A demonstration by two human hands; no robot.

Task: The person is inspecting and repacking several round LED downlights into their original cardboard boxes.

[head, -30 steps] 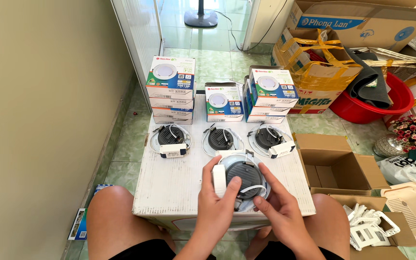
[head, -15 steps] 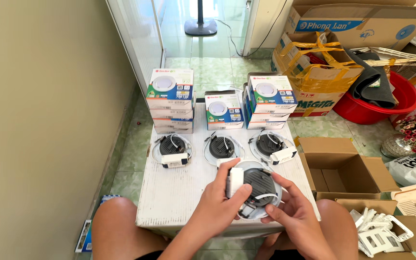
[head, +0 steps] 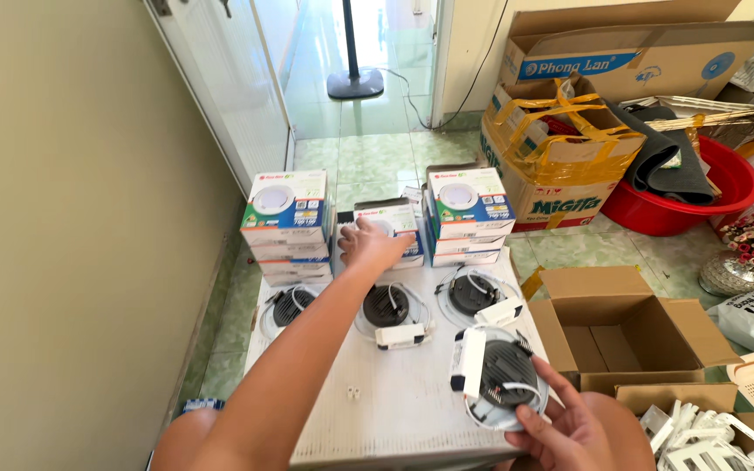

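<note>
The left hand (head: pixel 368 246) reaches out, fingers spread loosely over the middle white-and-blue box (head: pixel 392 228), flanked by taller stacks of like boxes (head: pixel 287 225) and (head: pixel 468 214). The right hand (head: pixel 569 425) grips a round downlight (head: pixel 503 378) with its white driver at the white table's (head: pixel 394 410) near edge. An open brown carton (head: pixel 626 327) stands to the right.
</note>
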